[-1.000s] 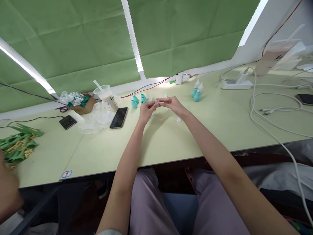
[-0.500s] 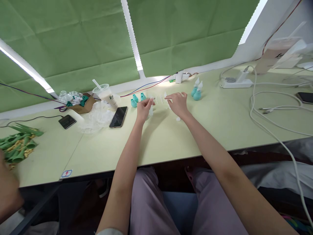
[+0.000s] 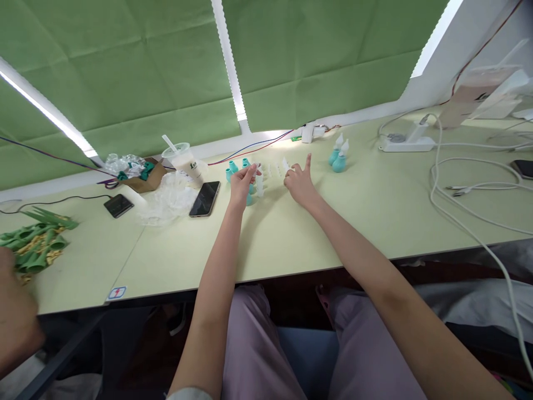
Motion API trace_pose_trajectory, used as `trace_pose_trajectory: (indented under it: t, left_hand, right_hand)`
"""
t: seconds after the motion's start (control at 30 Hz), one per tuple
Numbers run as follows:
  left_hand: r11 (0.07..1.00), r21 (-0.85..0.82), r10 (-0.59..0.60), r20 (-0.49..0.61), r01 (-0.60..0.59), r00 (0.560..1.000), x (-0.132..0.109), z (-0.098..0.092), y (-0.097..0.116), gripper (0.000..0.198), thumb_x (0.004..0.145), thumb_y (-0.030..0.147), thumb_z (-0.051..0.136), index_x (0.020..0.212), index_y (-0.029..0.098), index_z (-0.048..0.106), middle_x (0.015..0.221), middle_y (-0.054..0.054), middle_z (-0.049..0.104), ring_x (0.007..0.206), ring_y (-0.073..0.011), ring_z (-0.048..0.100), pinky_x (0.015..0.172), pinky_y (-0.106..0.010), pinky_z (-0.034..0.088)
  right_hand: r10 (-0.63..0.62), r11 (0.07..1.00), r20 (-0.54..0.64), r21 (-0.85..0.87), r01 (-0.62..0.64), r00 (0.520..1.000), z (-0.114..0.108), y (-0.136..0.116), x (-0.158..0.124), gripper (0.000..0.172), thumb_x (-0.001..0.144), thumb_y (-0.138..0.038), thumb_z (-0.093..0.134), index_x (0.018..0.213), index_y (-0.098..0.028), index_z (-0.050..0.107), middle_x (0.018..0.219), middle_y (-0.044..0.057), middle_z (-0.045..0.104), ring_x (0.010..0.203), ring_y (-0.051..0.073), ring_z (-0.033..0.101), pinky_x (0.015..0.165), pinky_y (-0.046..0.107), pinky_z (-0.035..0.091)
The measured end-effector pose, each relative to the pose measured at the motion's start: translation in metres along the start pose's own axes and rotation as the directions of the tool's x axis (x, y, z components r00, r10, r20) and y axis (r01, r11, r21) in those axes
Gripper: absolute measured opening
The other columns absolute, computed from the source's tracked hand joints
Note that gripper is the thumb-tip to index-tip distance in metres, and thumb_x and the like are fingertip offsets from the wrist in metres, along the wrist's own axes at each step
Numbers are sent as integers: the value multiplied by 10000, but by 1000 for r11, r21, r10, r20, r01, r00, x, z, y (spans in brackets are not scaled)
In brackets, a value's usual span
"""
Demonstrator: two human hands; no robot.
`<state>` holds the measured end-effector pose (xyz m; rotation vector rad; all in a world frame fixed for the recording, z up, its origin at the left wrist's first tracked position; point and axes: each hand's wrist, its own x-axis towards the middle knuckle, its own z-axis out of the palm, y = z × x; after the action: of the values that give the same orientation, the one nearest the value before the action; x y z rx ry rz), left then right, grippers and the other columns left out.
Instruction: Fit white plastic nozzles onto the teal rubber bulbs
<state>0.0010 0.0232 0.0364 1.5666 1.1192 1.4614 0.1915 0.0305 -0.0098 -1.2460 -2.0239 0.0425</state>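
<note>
My left hand point(image 3: 240, 181) is pinched closed on a small clear plastic tip point(image 3: 255, 170), held just above the pale green table point(image 3: 291, 233). Teal rubber bulbs point(image 3: 234, 168) stand right behind and under it. My right hand point(image 3: 300, 180) reaches among a row of small clear tips point(image 3: 275, 168) lying on the table, fingers partly spread with one finger pointing up; nothing shows in its grasp. Two assembled teal bulbs with white tips point(image 3: 338, 156) stand to the right of that hand.
A black phone point(image 3: 204, 198) and crumpled clear plastic point(image 3: 166, 201) lie left of my hands, beside a lidded cup with a straw point(image 3: 183, 159). Another phone point(image 3: 119, 205) and green cones point(image 3: 31, 243) lie far left. White cables point(image 3: 466, 194) and a power strip point(image 3: 406, 144) are at right. Another person's hand point(image 3: 14, 319) is at bottom left.
My hands, which met on a small clear piece, have parted. The left hand keeps the piece near the teal bulbs; the right hand moved out to the row of clear tips.
</note>
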Motion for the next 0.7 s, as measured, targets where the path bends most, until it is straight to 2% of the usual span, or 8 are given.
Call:
trace_pose_trajectory:
  t: [0.1,0.2,0.33,0.4,0.47,0.53,0.6,0.7]
  left_hand:
    - [1000,-5,17,-8,-17,1000,-1,-3,3,417,770,553,552,702,162,681,853,-52,679,562,-74,468,552,-236,402]
    - [999,24,41,-28,-40,999,1,-11,6,428,762,559,555,665,160,675,764,-38,659,546,-74,450,536,-234,387]
    - [998,49,55,-101,-50,993,8,-33,8,398,733,550,588,713,165,689,682,-22,624,539,-75,448,526,-230,373]
    - [998,43,45,-144,-39,989,11,-48,6,371,718,531,609,727,169,691,665,-16,614,523,-69,438,515,-227,360]
    - [997,75,20,-131,-10,991,10,-63,3,359,705,520,620,678,167,681,648,-17,612,514,-69,436,511,-226,352]
    - [984,174,-31,-47,38,998,7,-76,-1,372,695,520,623,613,159,664,640,-28,624,526,-80,452,531,-229,361]
    - [946,310,-111,28,97,993,3,-86,-6,378,682,523,624,626,153,675,670,-48,656,562,-103,488,571,-236,386]
    - [829,531,-246,65,175,967,-1,-94,-12,360,698,501,600,725,156,701,777,-76,697,668,-152,568,642,-254,416]
  right_hand:
    - [-40,984,30,-172,45,999,2,3,2,269,716,-84,548,738,-286,724,614,40,585,984,247,484,1115,588,34]
    - [-54,969,110,-233,79,993,-3,1,5,224,712,-78,578,643,-247,708,575,41,606,914,236,510,1085,547,116]
    - [-30,992,146,-118,47,989,-27,-14,10,187,770,-136,566,666,-217,700,738,57,694,864,218,555,987,487,245]
    - [30,999,185,-19,-27,982,-46,-22,10,156,788,-192,557,735,-212,703,811,49,707,822,198,581,890,413,345]
    - [84,989,254,100,-113,963,-66,-26,8,160,791,-237,545,805,-218,703,833,30,705,797,180,602,771,327,410]
    - [127,967,350,163,-194,928,-85,-25,3,182,774,-279,564,876,-226,705,823,22,701,782,174,618,696,281,428]
    - [176,954,464,137,-266,868,-100,-22,-3,253,740,-290,608,969,-229,700,805,26,700,760,179,630,667,268,435]
    - [322,927,625,-56,-370,712,-109,-18,-9,460,671,-224,675,1130,-222,647,772,36,697,668,180,638,627,273,443]
